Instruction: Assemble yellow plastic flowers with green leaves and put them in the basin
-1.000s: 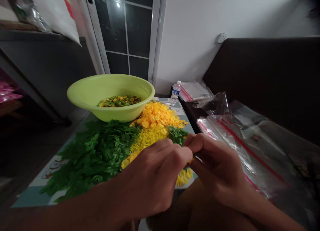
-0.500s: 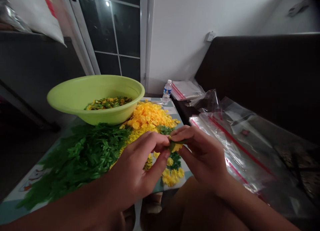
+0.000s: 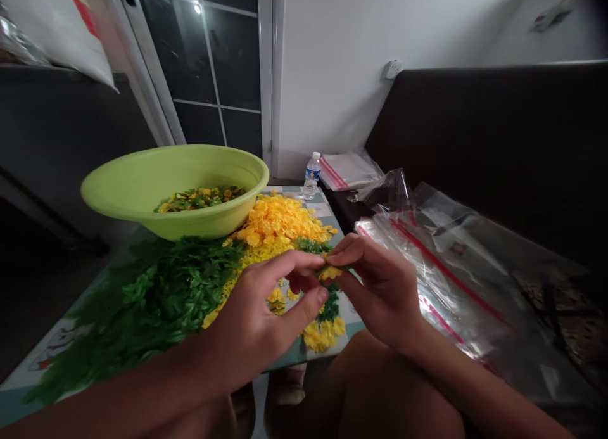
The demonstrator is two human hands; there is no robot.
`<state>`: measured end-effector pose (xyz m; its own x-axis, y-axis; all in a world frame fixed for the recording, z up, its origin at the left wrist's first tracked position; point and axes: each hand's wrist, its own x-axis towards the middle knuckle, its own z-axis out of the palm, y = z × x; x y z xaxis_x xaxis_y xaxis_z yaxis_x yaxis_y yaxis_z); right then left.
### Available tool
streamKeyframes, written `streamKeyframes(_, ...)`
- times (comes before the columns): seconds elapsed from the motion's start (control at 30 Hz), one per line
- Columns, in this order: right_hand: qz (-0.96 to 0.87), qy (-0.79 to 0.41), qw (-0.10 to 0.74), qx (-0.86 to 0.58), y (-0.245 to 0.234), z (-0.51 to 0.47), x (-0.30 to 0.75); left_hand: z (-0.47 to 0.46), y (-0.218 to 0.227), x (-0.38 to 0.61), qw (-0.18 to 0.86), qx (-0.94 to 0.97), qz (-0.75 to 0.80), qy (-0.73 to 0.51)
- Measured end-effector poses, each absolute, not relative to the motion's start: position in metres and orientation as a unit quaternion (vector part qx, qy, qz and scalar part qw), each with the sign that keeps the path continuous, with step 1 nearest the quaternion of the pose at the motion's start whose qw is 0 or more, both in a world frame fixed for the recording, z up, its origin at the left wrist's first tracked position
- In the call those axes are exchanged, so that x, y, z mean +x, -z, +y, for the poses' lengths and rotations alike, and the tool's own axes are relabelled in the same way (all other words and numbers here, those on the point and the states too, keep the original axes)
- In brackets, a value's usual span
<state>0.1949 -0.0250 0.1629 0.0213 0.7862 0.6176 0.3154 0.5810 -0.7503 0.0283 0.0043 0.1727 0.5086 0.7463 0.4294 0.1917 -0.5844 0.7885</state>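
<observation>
A small yellow artificial flower (image 3: pixel 330 273) with a bit of green is pinched between the thumb and fingers of my right hand (image 3: pixel 380 287), above the table's near edge. My left hand (image 3: pixel 268 299) is beside it on the left. Its index fingertip touches the top of the flower, while its thumb stands apart, lower down. The other left fingers curl behind and are partly hidden. Beneath my hands lie loose yellow flowers (image 3: pixel 323 334) and dark green sprigs (image 3: pixel 331 306). A heap of yellow and orange flower heads (image 3: pixel 280 220) spreads just beyond.
Green plastic leaves (image 3: pixel 161 293) cover the table's left side. Behind them a lime-green basin (image 3: pixel 175 220) holds mixed leaves and flowers. A water bottle (image 3: pixel 311 176) stands at the far edge. Clear plastic bags (image 3: pixel 427 261) with red strips lie on the dark seat at right.
My left thumb has dropped away from the flower, widening the gap to the index finger. My right hand still pinches the flower. The view has shifted slightly.
</observation>
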Motion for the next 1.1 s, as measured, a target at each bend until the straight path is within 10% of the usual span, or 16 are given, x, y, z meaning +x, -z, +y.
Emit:
streamKeyframes(0.63, -0.571, -0.425, 0.492, -0.502, -0.164, -0.008, 0.185, 0.069, -0.165, 0.006, 0.473, 0.745, 0.466, -0.054)
streamKeyframes(0.83, -0.566, -0.428, 0.493, -0.503, -0.164, -0.004, 0.183, 0.152, -0.198, -0.03, 0.412, 0.716, 0.547, -0.134)
streamKeyframes(1.1, -0.581, -0.425, 0.475, -0.506, -0.164, -0.004, 0.183, 0.117, -0.114, -0.018, 0.425, 0.773, 0.451, 0.136)
